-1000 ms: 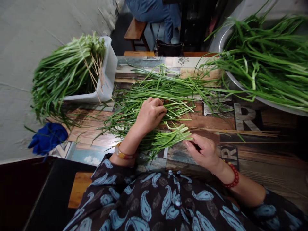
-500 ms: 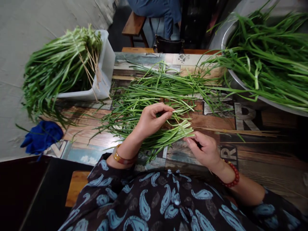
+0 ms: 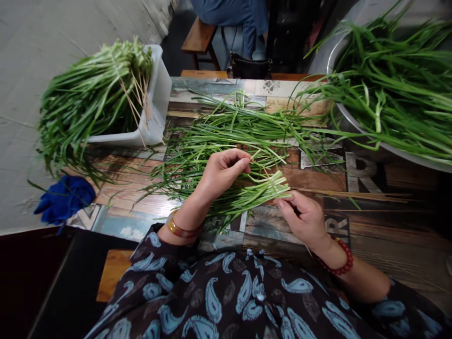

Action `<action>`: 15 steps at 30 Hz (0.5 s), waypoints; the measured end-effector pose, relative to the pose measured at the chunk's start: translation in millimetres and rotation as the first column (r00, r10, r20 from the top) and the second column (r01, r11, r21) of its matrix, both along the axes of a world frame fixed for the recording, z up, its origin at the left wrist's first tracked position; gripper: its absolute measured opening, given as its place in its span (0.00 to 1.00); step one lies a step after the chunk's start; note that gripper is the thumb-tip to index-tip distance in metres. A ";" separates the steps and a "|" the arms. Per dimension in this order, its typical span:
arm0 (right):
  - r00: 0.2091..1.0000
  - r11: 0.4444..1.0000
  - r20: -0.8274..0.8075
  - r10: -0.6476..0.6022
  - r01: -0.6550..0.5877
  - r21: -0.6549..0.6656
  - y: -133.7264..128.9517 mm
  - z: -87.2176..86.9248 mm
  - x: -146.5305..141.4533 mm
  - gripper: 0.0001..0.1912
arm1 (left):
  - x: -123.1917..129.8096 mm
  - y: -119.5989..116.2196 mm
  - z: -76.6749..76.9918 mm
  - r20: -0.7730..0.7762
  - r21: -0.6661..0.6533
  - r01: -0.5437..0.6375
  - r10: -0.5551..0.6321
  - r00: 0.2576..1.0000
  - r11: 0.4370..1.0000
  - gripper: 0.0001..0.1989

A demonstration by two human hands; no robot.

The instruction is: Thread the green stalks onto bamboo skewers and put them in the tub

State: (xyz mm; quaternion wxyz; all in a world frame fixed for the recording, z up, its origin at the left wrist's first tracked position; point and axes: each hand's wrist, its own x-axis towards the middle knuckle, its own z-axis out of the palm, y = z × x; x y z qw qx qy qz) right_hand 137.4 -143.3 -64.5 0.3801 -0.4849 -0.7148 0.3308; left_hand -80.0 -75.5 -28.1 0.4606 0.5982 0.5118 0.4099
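Note:
Long green stalks with pale ends (image 3: 229, 134) lie spread over the patterned table (image 3: 261, 223). Over their middle, my left hand (image 3: 224, 170) is closed in a pinch, thumb against forefinger; what it grips is too small to make out. Lower right, my right hand (image 3: 302, 217) pinches at the pale cut ends of a gathered bunch (image 3: 264, 190), its thumb and forefinger pressed together. Whether a stalk or a thin stick is between those fingers is unclear. The bunch rests on the table, leaves pointing left.
A white bin (image 3: 157, 113) at the left holds more greens (image 3: 88, 89) and thin sticks (image 3: 136, 101). A metal basin (image 3: 330, 59) heaped with leaves stands at the right. Thin sticks (image 3: 353, 193) lie right of my hands. A blue cloth (image 3: 67, 200) is far left. A person's legs (image 3: 236, 16) show beyond.
The pale ends of the bunch sit slightly farther right and higher. My left hand has shifted slightly left, and the stalk ends at its fingertips show less. The view has moved slightly.

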 end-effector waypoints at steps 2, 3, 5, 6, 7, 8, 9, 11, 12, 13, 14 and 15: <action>1.000 1.000 -0.010 -0.002 0.002 0.008 0.2 0.8 -0.4 0.07 | 0.9 -0.5 -0.5 0.011 0.007 -0.001 0.001 1.000 1.000 0.09; 1.000 1.000 -0.016 -0.001 0.001 0.011 0.3 1.0 -0.5 0.07 | 1.2 -0.9 -0.7 0.015 0.013 0.002 -0.002 1.000 1.000 0.09; 1.000 1.000 -0.024 0.003 -0.003 0.011 0.3 1.1 -0.5 0.07 | 1.6 -1.9 -0.6 0.022 0.018 0.010 -0.011 1.000 1.000 0.09; 1.000 1.000 -0.026 0.005 -0.005 0.008 0.3 1.1 -0.4 0.07 | 1.5 -2.3 -0.2 0.028 0.013 0.016 -0.016 0.999 1.000 0.09; 1.000 1.000 -0.024 0.006 -0.006 0.005 0.3 0.9 -0.3 0.07 | 1.3 -2.7 0.2 0.036 0.007 0.020 -0.020 0.999 1.000 0.10; 1.000 1.000 -0.022 0.004 -0.004 0.002 0.3 0.9 -0.3 0.07 | 1.1 -3.1 0.8 0.044 0.000 0.025 -0.025 0.999 1.000 0.11; 1.000 1.000 -0.020 0.003 -0.003 0.000 0.3 0.8 -0.3 0.07 | 0.9 -3.3 1.5 0.051 -0.006 0.030 -0.030 0.998 1.000 0.11; 1.000 1.000 -0.016 0.001 -0.001 0.003 0.5 1.2 -0.4 0.07 | 0.6 -3.6 2.5 0.062 -0.018 0.040 -0.038 0.997 0.999 0.11; 1.000 1.000 -0.014 0.002 -0.002 0.009 0.6 1.5 -0.5 0.07 | 0.6 -3.6 2.6 0.069 -0.027 0.043 -0.041 0.997 0.999 0.11; 1.000 1.000 -0.014 0.005 -0.004 0.014 0.6 2.0 -0.6 0.07 | 0.8 -3.5 2.3 0.077 -0.035 0.046 -0.043 0.996 0.998 0.11; 1.000 1.000 -0.014 0.010 -0.009 0.018 0.7 2.6 -0.7 0.07 | 1.0 -3.2 1.7 0.085 -0.036 0.048 -0.045 0.995 0.998 0.11; 1.000 1.000 -0.014 0.016 -0.016 0.021 0.7 3.2 -0.7 0.07 | 1.2 -2.9 0.8 0.097 -0.026 0.050 -0.048 0.994 0.998 0.10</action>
